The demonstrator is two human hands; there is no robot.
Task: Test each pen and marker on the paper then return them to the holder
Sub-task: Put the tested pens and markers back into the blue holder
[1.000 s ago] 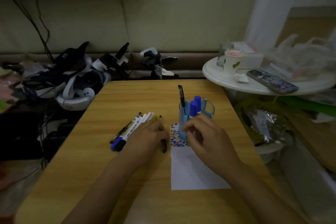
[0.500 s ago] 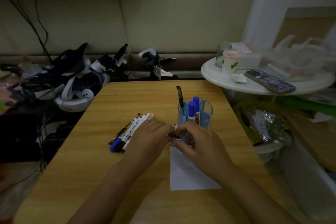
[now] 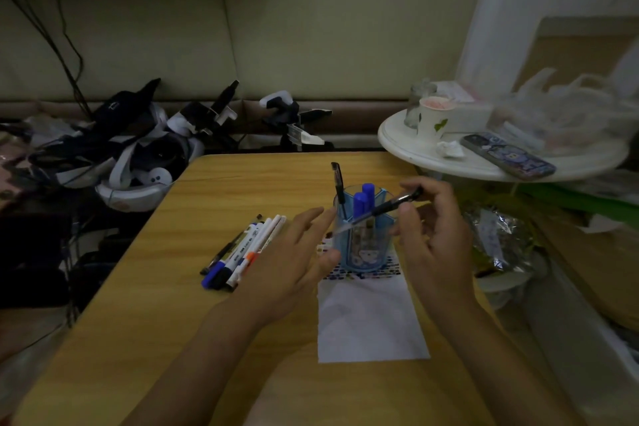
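Right hand (image 3: 432,228) pinches a black pen (image 3: 377,211) by its rear, tip aimed at 8 o'clock in front of the holder (image 3: 359,242), likely for testing. Left hand (image 3: 294,259) hangs open and empty. Paper (image 3: 370,318) lies at holder's 6 o'clock; untested markers (image 3: 242,256) at 9.

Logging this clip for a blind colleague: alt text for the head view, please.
The right hand holds a black pen slantwise over a blue holder standing on paper; the open left hand hovers beside it. More pens lie on the wooden table.
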